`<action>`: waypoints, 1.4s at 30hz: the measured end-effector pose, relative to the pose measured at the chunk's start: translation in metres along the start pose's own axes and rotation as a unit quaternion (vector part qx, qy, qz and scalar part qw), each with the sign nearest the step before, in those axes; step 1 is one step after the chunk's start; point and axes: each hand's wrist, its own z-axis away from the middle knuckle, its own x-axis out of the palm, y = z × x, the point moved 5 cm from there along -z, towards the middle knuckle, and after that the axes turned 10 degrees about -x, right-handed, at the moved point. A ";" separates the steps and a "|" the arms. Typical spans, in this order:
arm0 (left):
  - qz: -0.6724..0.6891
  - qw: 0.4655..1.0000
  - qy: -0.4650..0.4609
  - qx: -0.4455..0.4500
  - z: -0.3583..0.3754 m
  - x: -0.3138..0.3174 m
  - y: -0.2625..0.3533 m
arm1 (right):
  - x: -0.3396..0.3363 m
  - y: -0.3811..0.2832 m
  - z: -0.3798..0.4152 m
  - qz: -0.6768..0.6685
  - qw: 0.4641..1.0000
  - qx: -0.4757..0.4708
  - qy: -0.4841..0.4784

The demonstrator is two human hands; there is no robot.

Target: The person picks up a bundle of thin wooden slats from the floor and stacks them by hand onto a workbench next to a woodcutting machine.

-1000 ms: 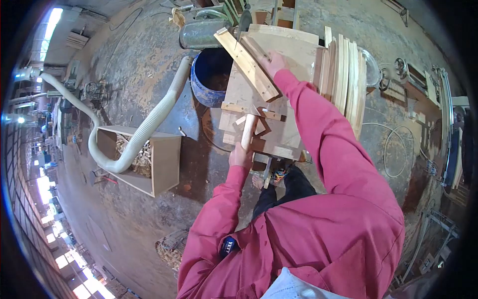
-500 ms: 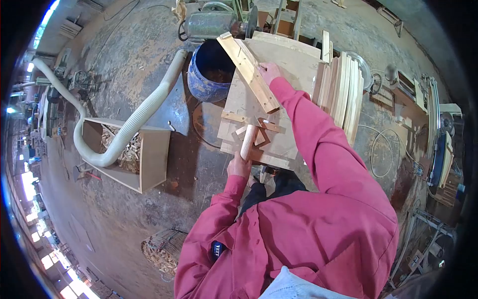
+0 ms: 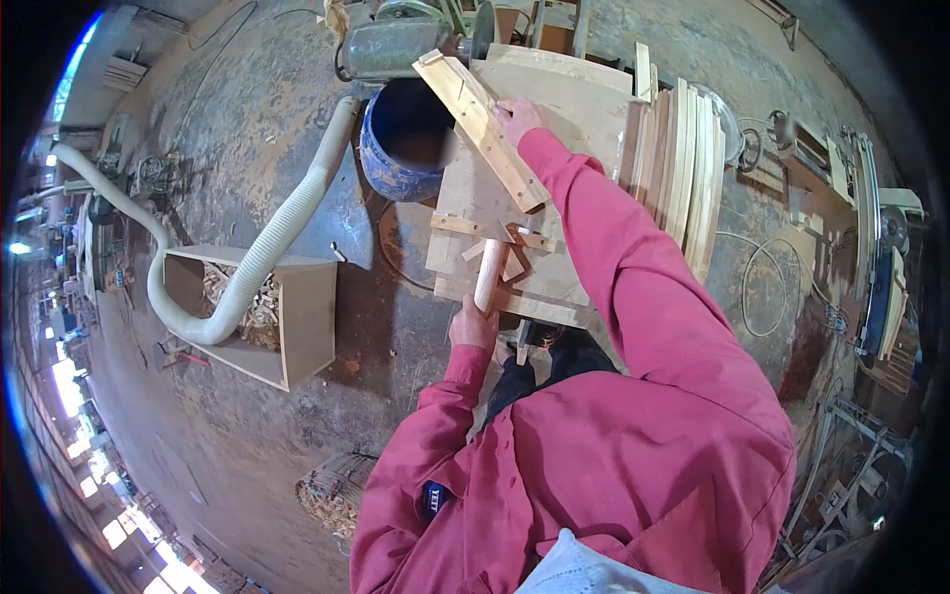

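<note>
My left hand (image 3: 473, 325) is closed around the near end of a pale, rounded wooden stick (image 3: 489, 274) at the table's near edge. The stick's far end meets a small wooden jig (image 3: 526, 238) with a reddish-brown part and a thin metal-looking piece. My right hand (image 3: 520, 120) is closed at the right edge of a long wooden board (image 3: 483, 131) with holes, lying slantwise across the worktable (image 3: 584, 109). Its fingertips are partly hidden. Beside the stick, a drilled wooden strip (image 3: 455, 226) lies on the tabletop.
A blue drum (image 3: 371, 163) stands left of the table, below a green machine (image 3: 396, 48). Long wooden slats (image 3: 683, 168) are stacked at the right. A ribbed hose (image 3: 287, 213) runs into a wooden box (image 3: 309, 322) of offcuts. A wire basket (image 3: 336, 495) sits on the floor.
The whole view has shifted slightly, so the table and drum appear further left and higher. Both hands keep their places on the stick and the board.
</note>
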 end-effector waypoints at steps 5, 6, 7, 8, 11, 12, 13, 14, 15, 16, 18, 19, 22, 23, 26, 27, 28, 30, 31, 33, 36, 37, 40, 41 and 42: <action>-0.003 1.000 0.015 0.000 -0.016 -0.002 0.022 | 0.001 0.019 -0.024 0.020 1.000 0.010 0.008; -0.009 1.000 0.017 0.000 -0.021 -0.001 0.026 | 0.002 0.022 -0.030 0.019 1.000 -0.007 0.013; -0.009 1.000 0.020 -0.001 -0.025 -0.001 0.029 | 0.001 0.024 -0.035 0.018 0.999 -0.025 0.017; 0.001 1.000 0.022 0.006 -0.028 0.000 0.032 | -0.001 0.029 -0.039 0.016 0.999 -0.027 0.018; 0.005 1.000 0.028 0.011 -0.033 -0.004 0.042 | -0.011 0.025 -0.049 0.015 1.000 -0.012 0.016; -0.002 0.999 0.034 0.014 -0.033 -0.004 0.042 | -0.010 0.030 -0.053 0.007 1.000 0.025 0.001; -0.010 0.999 0.039 0.016 -0.034 -0.004 0.042 | -0.008 0.037 -0.057 -0.001 0.998 0.063 -0.015; -0.008 0.999 0.043 0.018 -0.036 -0.003 0.041 | 0.000 0.055 -0.065 -0.001 0.998 0.058 -0.012; -0.003 0.999 0.047 0.026 -0.037 -0.001 0.036 | 0.012 0.082 -0.065 0.030 0.998 0.043 0.021; 0.001 0.998 0.048 0.033 -0.036 0.000 0.035 | 0.014 0.097 -0.065 0.061 0.996 0.031 0.052; -0.001 0.998 0.049 0.032 -0.033 -0.003 0.039 | -0.001 0.091 -0.050 0.024 0.994 0.067 0.080; -0.003 0.998 0.053 0.033 -0.032 -0.003 0.038 | -0.011 0.083 -0.036 -0.015 0.989 0.101 0.110; -0.021 0.998 0.053 0.025 -0.029 -0.001 0.031 | -0.057 0.007 0.016 0.050 0.995 0.019 0.081; -0.036 0.998 0.046 0.010 -0.028 0.000 0.027 | -0.053 0.011 0.024 0.053 0.995 0.016 0.079; -0.015 0.999 0.049 0.010 -0.015 -0.003 0.022 | -0.032 0.022 0.044 -0.015 0.999 0.009 0.050; -0.010 0.999 0.045 0.003 -0.012 -0.004 0.019 | -0.030 0.019 0.046 -0.014 0.999 0.008 0.048; -0.004 0.999 0.049 0.010 -0.009 -0.005 0.016 | -0.028 0.016 0.048 0.014 0.999 -0.006 0.034; -0.008 0.999 0.031 0.002 0.001 -0.002 -0.001 | -0.021 0.005 0.060 0.047 0.998 -0.023 0.020; -0.018 1.000 0.011 -0.008 0.004 -0.001 -0.006 | -0.018 0.003 0.058 0.011 1.000 -0.008 0.019; -0.004 1.000 0.000 -0.013 0.007 -0.002 -0.008 | -0.013 -0.001 0.046 -0.026 1.000 0.006 0.016; 0.002 1.000 -0.014 -0.013 0.017 -0.005 -0.014 | -0.012 -0.021 0.033 -0.028 1.000 0.004 0.003; -0.004 1.000 -0.018 -0.011 0.018 -0.006 -0.014 | -0.012 -0.025 0.027 -0.029 1.000 0.008 -0.004; -0.007 0.999 -0.027 -0.015 0.018 -0.006 -0.013 | -0.005 -0.026 0.018 -0.041 0.999 0.032 -0.013; -0.007 0.999 -0.028 -0.015 0.017 -0.006 -0.013 | -0.003 -0.023 0.014 -0.052 0.997 0.050 -0.015; -0.007 0.999 -0.031 -0.017 0.017 -0.006 -0.013 | 0.003 -0.014 0.013 -0.051 0.997 0.052 -0.015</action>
